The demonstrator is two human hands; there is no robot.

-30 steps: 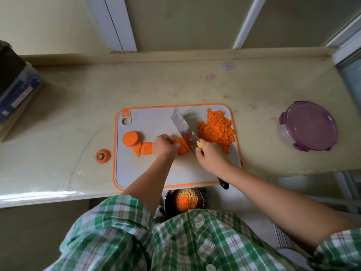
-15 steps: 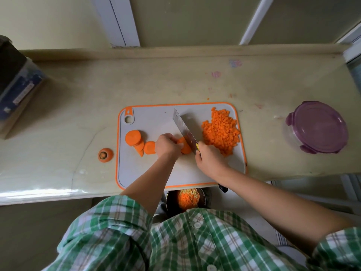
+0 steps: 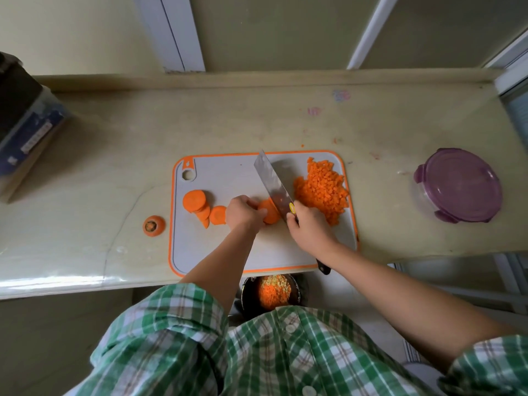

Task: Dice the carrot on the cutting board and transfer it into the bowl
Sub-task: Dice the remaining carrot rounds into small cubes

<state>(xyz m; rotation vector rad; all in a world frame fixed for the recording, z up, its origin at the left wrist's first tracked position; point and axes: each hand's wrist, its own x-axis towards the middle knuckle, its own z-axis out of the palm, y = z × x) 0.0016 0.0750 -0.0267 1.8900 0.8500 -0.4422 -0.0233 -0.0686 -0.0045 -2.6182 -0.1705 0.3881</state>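
Note:
A grey cutting board (image 3: 228, 178) with an orange rim lies on the counter. My left hand (image 3: 243, 214) holds a stack of carrot slices (image 3: 270, 212) in place with curled fingers. My right hand (image 3: 310, 228) grips the handle of a cleaver (image 3: 271, 185), whose blade stands against the right side of that stack. Several more carrot rounds (image 3: 200, 205) lie to the left on the board. A heap of diced carrot (image 3: 323, 191) fills the board's right part. Below the counter edge a dark bowl (image 3: 297, 291) holds orange and yellow dice, partly hidden by my shirt.
A carrot top (image 3: 153, 225) lies on the counter left of the board. A round container with a purple lid (image 3: 458, 184) stands at the right. A dark box (image 3: 25, 124) sits at the far left. The counter's front edge runs just below the board.
The cleaver and both hands stay at the carrot stack with only small chopping shifts; the camera view has drifted slightly.

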